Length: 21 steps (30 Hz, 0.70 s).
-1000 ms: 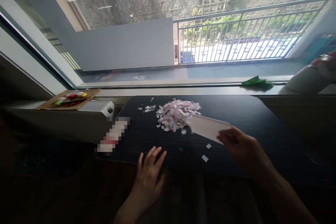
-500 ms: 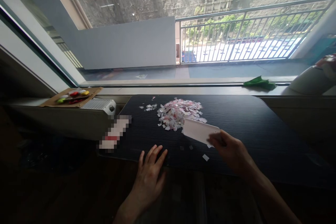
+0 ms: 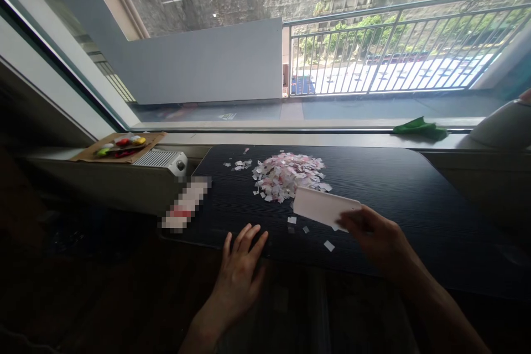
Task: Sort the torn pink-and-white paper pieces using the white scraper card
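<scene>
My right hand (image 3: pixel 369 227) grips one end of a flat, pale rectangular card (image 3: pixel 321 207), held tilted over the table. The card's far end is at the near right side of a heap of small white and pink paper pieces (image 3: pixel 286 174). Several loose scraps lie on the dark tabletop near the card, one white scrap (image 3: pixel 329 245) below it. My left hand (image 3: pixel 244 260) rests at the table's front edge with its fingers spread, holding nothing.
The dark wooden table (image 3: pixel 385 177) stands against a window sill. A pixelated strip (image 3: pixel 186 204) lies at its left edge. On the left are a white radiator (image 3: pixel 164 160) and cardboard (image 3: pixel 93 149) with colourful items. A green cloth-like thing (image 3: pixel 421 129) sits on the sill.
A white scrap now shows on the table just below the card's left end. My right hand and the card are slightly farther right. The whole view has shifted a little.
</scene>
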Tool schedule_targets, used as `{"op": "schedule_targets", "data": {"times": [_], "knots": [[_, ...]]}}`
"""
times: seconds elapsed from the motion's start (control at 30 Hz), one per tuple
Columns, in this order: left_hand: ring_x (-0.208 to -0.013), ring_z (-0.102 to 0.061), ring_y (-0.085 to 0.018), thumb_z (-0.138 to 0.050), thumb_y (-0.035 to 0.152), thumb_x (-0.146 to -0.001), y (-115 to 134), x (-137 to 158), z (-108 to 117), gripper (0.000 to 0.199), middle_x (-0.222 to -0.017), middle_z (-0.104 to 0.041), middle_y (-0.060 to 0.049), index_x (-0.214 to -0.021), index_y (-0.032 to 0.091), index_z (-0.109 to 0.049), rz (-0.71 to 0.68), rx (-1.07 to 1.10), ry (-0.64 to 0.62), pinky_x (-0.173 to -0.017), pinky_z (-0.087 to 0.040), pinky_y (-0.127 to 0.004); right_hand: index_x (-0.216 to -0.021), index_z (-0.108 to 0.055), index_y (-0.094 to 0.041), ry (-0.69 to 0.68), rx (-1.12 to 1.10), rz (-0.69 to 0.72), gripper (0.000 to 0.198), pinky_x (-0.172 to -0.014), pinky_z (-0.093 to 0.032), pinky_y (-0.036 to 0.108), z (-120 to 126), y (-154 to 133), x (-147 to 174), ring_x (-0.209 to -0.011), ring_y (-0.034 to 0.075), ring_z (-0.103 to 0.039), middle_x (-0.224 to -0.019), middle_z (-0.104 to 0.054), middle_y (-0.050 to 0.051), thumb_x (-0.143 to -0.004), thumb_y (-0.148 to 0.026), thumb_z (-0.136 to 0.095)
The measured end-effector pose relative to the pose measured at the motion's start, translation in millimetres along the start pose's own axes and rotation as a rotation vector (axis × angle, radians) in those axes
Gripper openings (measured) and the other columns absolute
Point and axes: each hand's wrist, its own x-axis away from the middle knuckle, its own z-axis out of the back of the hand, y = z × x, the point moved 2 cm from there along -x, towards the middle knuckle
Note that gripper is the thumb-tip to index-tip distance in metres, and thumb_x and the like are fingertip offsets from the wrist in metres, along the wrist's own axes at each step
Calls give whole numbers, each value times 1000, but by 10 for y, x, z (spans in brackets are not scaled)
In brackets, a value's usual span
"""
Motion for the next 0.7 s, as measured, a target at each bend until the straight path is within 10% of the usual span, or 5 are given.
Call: {"op": "schedule_targets", "data": {"times": [0.7], "knots": [[-136, -35, -28, -43, 10, -82, 12, -3, -12, 58, -144, -44, -11, -139, 23, -41, 4, 0, 17, -110, -25, -61, -81, -67, -23, 25, 83, -64, 20, -64, -48, 31, 107, 58, 67, -68, 21, -65, -73, -72, 2, -81, -40, -55]]}}
